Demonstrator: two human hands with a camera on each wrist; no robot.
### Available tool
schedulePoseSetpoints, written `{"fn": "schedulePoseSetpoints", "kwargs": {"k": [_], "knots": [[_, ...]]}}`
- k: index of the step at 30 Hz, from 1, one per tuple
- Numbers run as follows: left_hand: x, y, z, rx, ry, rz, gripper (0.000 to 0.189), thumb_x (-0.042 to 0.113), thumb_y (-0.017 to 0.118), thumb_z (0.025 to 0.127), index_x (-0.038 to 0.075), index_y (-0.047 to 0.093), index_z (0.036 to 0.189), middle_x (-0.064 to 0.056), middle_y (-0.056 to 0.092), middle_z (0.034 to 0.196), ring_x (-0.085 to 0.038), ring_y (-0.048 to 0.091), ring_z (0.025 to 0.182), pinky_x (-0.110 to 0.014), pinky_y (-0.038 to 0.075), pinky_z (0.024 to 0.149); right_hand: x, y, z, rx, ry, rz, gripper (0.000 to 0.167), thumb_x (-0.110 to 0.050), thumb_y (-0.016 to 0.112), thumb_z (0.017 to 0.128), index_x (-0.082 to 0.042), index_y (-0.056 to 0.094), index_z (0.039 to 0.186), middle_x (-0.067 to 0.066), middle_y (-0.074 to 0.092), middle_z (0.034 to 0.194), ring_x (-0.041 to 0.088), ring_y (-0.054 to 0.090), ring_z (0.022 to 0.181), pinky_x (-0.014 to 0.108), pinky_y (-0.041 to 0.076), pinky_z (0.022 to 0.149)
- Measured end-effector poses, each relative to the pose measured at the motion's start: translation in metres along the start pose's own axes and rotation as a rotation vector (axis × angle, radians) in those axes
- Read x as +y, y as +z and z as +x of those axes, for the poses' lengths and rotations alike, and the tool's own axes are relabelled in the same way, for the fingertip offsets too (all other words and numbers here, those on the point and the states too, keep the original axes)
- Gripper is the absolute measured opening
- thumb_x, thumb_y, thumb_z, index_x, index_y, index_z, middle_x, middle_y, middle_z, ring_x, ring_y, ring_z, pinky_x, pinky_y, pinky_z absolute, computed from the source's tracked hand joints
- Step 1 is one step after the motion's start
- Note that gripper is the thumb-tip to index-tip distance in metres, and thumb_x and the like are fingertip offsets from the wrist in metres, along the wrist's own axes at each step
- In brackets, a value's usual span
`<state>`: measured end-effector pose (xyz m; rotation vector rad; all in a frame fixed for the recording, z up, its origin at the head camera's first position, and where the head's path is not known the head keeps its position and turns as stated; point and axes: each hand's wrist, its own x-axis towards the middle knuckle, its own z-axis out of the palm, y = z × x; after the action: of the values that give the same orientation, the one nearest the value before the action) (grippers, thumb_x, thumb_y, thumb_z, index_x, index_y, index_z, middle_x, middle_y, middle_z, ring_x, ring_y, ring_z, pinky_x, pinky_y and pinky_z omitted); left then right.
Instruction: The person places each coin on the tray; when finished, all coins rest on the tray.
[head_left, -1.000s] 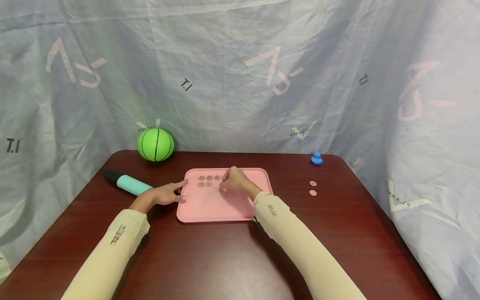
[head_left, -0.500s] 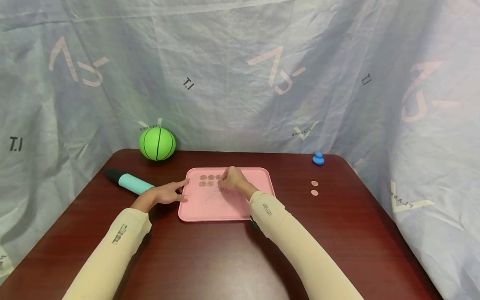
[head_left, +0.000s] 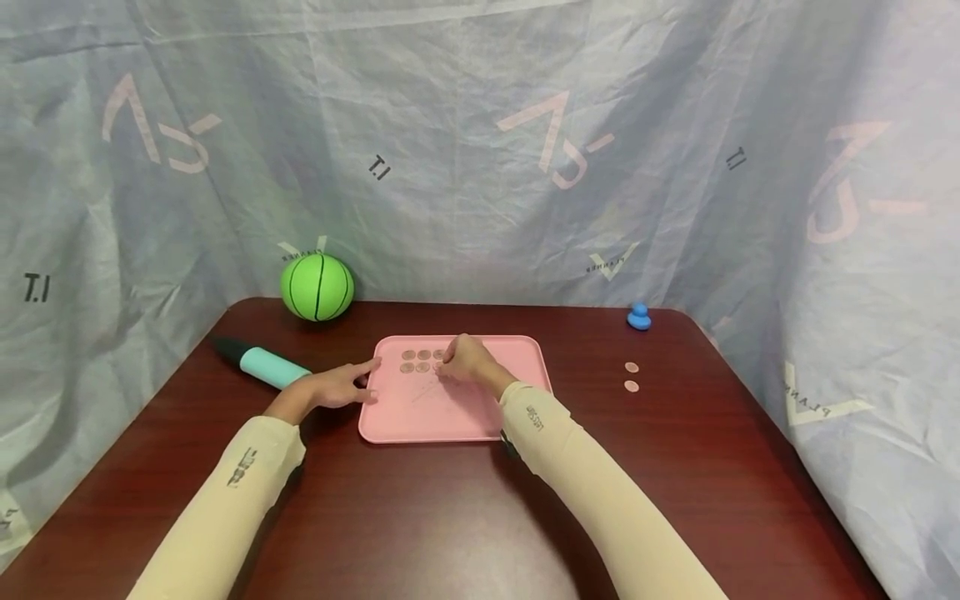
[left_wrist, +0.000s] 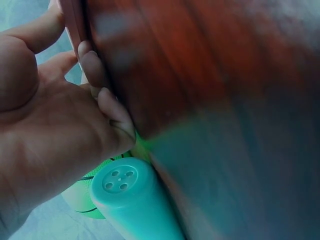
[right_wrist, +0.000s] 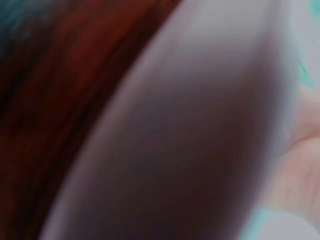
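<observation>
A pink tray (head_left: 420, 421) lies at mid-table, with several round coins (head_left: 423, 355) in two neat rows near its back left. Over the tray, my right hand (head_left: 468, 360) pinches a coin (head_left: 438, 367) at the right end of the front row, fingertips low at the tray's surface. My left hand (head_left: 333, 387) rests at the tray's left rim, index finger and thumb spread apart on it. In the left wrist view, the other fingers (left_wrist: 92, 67) lie bent against the tray's outer side. A blurred pale surface fills most of the right wrist view.
A turquoise cylinder with a dark end (head_left: 272, 367) lies left of the left hand. Behind it sits a green ball (head_left: 317, 287). On the right are two loose coins (head_left: 632, 377) and, farther back, a small blue duck (head_left: 639, 317). A grey cloth (head_left: 465, 208) hangs behind the table.
My right hand has shifted slightly left at the end of the front row, where a coin now shows under its fingertips. The left hand stays at the rim; the view drifts slightly.
</observation>
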<state>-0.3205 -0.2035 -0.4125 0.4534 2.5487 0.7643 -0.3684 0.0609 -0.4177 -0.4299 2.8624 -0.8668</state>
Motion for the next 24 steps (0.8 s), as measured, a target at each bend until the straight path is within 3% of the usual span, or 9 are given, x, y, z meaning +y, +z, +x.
{"fn": "schedulePoseSetpoints", "kwargs": {"k": [6, 11, 17, 24], "knots": [[0.001, 0.001, -0.001, 0.002, -0.008, -0.006, 0.081, 0.031, 0.063, 0.097, 0.004, 0.019, 0.158, -0.019, 0.051, 0.124, -0.036, 0.041, 0.121, -0.054, 0.032, 0.105, 0.000, 0.000, -0.001, -0.011, 0.013, -0.005, 0.018, -0.024, 0.080, 0.085, -0.008, 0.077, 0.091, 0.000, 0.071, 0.092, 0.012, 0.060, 0.081, 0.028, 0.050, 0.076], [0.001, 0.003, -0.002, 0.002, -0.019, -0.011, 0.080, 0.032, 0.063, 0.097, 0.004, 0.018, 0.158, -0.018, 0.050, 0.124, -0.036, 0.040, 0.122, -0.054, 0.032, 0.105, 0.008, -0.008, -0.006, -0.028, -0.027, 0.024, 0.017, -0.022, 0.080, 0.083, -0.006, 0.077, 0.090, 0.000, 0.072, 0.085, 0.011, 0.058, 0.075, 0.025, 0.049, 0.072], [0.002, 0.003, -0.002, -0.005, 0.007, 0.000, 0.080, 0.031, 0.063, 0.097, 0.002, 0.019, 0.157, -0.021, 0.051, 0.128, -0.037, 0.040, 0.124, -0.055, 0.031, 0.107, 0.033, -0.038, -0.027, -0.008, -0.128, 0.049, 0.025, -0.016, 0.077, 0.081, 0.000, 0.076, 0.100, 0.005, 0.073, 0.094, 0.014, 0.064, 0.084, 0.029, 0.052, 0.080], [0.004, -0.002, -0.003, -0.012, 0.019, 0.002, 0.080, 0.030, 0.063, 0.097, 0.001, 0.018, 0.157, -0.025, 0.049, 0.132, -0.039, 0.040, 0.125, -0.056, 0.031, 0.107, 0.074, -0.081, -0.064, 0.071, -0.101, 0.034, 0.031, -0.018, 0.080, 0.080, 0.001, 0.073, 0.104, 0.004, 0.071, 0.086, 0.015, 0.064, 0.081, 0.031, 0.051, 0.076]]}}
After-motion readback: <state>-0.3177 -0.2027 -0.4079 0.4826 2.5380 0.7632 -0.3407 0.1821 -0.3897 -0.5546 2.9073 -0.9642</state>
